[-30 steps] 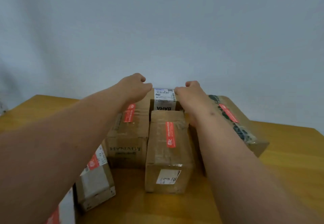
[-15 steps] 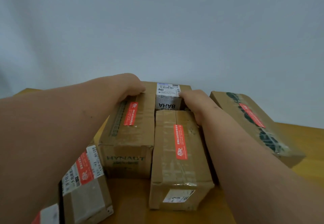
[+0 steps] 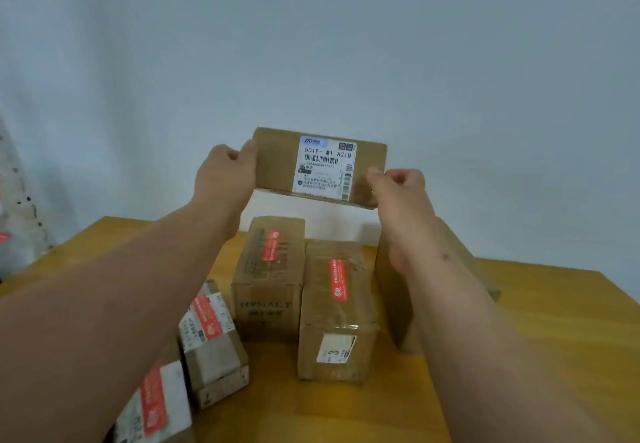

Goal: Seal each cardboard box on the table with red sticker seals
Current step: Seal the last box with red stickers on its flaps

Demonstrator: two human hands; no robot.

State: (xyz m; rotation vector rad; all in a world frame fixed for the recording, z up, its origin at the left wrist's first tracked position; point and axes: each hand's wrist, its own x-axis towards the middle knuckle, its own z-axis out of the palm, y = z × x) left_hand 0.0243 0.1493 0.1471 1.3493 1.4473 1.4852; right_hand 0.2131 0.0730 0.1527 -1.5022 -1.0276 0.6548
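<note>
Head view, both hands (left [image 3: 221, 175], right [image 3: 398, 182]) gripping box [image 3: 277, 162]

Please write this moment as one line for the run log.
phase: box lifted | left hand: grips box end | right hand: grips other end | held box: above table, no red seal visible

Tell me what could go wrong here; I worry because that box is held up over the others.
1. The lifted box is held only at its two ends by the left hand and the right hand, so it could slip and drop onto the sealed boxes below.
2. The table in front is crowded, so setting it down may knock the small box at the left.
</note>
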